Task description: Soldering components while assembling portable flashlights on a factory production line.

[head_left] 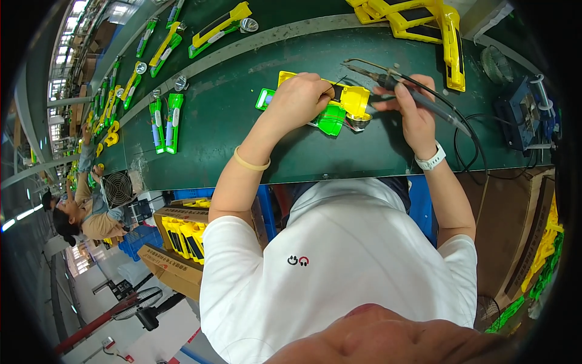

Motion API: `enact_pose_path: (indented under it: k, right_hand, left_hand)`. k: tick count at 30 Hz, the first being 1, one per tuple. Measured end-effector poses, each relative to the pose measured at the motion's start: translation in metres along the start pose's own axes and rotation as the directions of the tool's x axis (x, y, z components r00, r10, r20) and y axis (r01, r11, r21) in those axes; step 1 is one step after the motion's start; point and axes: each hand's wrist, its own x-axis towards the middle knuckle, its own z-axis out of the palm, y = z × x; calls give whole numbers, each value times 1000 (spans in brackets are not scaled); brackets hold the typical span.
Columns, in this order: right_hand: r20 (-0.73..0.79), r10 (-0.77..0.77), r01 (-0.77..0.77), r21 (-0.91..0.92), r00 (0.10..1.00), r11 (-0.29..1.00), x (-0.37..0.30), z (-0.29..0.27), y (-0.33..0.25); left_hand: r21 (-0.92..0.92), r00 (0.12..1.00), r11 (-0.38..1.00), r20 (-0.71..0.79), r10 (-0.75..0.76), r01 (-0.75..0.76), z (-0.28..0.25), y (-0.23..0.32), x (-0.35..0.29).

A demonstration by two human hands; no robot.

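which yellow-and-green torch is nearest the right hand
The torch under the left hand, on the near side of the metal strip; the other yellow-and-green torches lie beyond it, farther left.

"How does the casing look?"
"Opened up on the green bench (pixel 218 127): the yellow half (pixel 356 101) on the far side, the green half (pixel 331 121) nearer, both partly covered."
"And the silvery lamp head (pixel 360 123)?"
"At the casing's right end."
"The soldering iron (pixel 433 105)?"
"Held slanting above the bench, its slim metal tip pointing left and away, clear of the casing."
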Motion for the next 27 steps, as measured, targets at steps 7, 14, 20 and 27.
enact_pose_path:
  k: [7, 14, 20, 27]
  right_hand:
    - [16, 107, -107, 45, 994, 993, 17, 4, 17]
    - [-20, 81, -80, 27, 997, 996, 7, -3, 11]
    - [-32, 83, -83, 5, 996, 997, 4, -5, 12]
    - [-56, 5, -14, -169, 998, 986, 3, -8, 6]
  left_hand:
    - [32, 1000, 999, 14, -26, 25, -1, 5, 2]
    - [4, 999, 999, 12, -34, 34, 8, 18, 2]
    - [66, 980, 996, -191, -47, 60, -8, 34, -7]
    - [-995, 889, -4, 92, -448, 101, -26, 24, -38]
